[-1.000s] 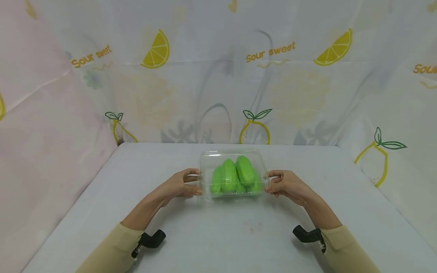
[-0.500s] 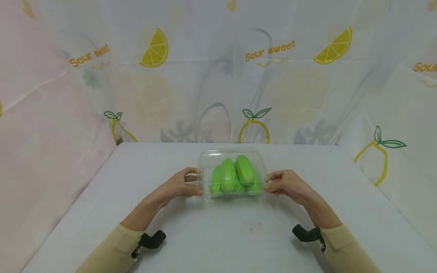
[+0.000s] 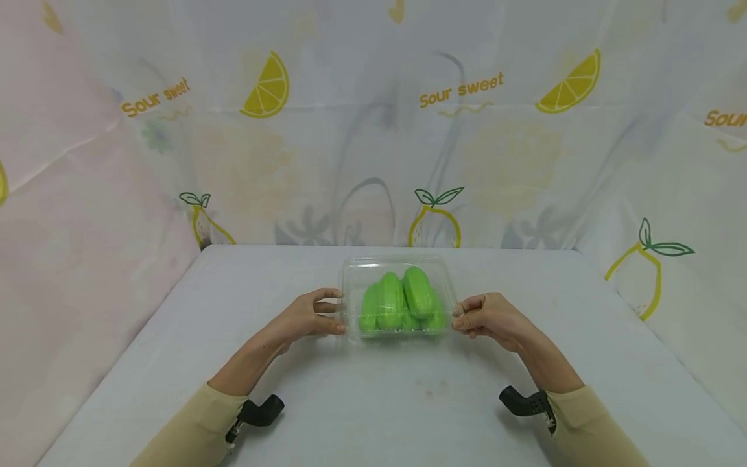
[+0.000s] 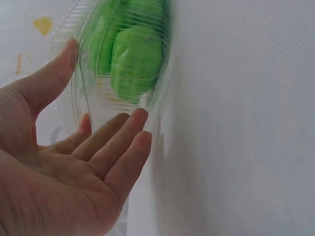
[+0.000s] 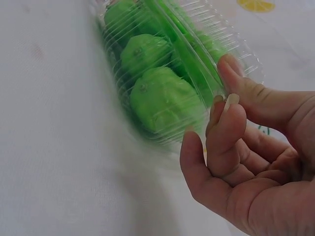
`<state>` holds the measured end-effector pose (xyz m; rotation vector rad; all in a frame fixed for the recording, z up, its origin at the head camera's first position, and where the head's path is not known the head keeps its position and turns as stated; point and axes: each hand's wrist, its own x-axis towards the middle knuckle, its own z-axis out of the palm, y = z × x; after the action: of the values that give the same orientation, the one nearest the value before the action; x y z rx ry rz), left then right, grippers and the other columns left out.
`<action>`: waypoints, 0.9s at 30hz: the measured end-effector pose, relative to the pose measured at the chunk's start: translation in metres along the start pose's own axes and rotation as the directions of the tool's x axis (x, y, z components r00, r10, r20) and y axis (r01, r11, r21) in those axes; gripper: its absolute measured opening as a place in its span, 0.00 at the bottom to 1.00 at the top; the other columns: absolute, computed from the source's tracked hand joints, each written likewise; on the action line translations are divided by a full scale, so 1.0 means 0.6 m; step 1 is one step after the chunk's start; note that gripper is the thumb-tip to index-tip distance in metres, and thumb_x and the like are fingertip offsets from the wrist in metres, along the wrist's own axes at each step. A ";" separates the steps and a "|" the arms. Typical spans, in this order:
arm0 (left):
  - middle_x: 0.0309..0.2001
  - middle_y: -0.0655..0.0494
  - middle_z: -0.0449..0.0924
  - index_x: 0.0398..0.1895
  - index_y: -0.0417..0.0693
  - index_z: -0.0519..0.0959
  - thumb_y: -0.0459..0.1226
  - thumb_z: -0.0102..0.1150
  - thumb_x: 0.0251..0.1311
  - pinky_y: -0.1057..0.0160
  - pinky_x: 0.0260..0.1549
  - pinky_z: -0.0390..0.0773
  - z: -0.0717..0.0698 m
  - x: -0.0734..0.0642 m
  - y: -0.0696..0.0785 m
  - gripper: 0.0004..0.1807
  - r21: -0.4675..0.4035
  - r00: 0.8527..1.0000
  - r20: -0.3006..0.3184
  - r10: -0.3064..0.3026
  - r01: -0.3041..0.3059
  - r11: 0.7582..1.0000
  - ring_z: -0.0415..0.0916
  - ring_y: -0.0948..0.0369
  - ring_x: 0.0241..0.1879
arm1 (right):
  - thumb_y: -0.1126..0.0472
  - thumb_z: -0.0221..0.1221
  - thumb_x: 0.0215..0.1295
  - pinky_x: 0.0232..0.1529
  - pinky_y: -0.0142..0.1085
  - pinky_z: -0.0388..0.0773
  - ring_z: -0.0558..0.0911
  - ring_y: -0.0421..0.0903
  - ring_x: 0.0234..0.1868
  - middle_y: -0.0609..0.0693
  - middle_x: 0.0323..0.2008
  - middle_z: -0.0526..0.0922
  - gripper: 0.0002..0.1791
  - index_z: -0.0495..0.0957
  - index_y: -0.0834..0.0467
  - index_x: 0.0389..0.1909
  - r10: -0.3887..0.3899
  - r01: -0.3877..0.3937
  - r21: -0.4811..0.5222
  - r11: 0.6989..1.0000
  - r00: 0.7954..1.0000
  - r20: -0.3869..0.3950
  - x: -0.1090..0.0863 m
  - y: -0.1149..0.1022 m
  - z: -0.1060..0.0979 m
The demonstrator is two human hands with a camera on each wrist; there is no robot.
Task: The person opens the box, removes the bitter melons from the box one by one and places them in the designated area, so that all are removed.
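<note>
A clear plastic clamshell box (image 3: 364,267), its lid down, stands at the middle of the table. Inside it lie several green, cucumber-like vegetables (image 3: 390,301), some on top of others; their rounded ends show through the ribbed wall in both wrist views. At the box's left end, my left hand (image 3: 303,316) has its thumb against the rim, and its fingers reach fairly straight toward the wall below. My right hand (image 3: 490,318) pinches the rim at the right end between thumb and bent fingers, as the right wrist view (image 5: 246,147) shows.
The white-covered table (image 3: 373,402) has a few faint stains in front of the box. A lemon-printed cloth (image 3: 350,149) hangs behind it and along both sides. Black wrist mounts (image 3: 262,410) stick out from both tan sleeves (image 3: 192,421).
The fingers of my right hand have drawn in a little at the box's right rim. The box and my left hand have stayed almost in place.
</note>
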<state>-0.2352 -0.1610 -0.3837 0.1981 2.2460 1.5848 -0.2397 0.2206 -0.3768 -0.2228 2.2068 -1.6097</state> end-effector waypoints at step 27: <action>0.69 0.36 0.68 0.73 0.44 0.61 0.36 0.71 0.55 0.51 0.57 0.80 -0.002 0.000 -0.001 0.42 0.005 1.000 -0.016 0.004 -0.004 1.000 0.79 0.50 0.58 | 0.62 0.68 0.59 0.31 0.32 0.80 0.76 0.40 0.26 0.45 0.25 0.81 0.06 0.83 0.60 0.27 -0.040 0.040 -0.013 0.999 0.999 0.025 0.004 0.006 0.000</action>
<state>-0.2355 -0.1622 -0.3841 0.1923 2.2630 1.5885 -0.2412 0.2209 -0.3807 -0.2910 2.2085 -1.6051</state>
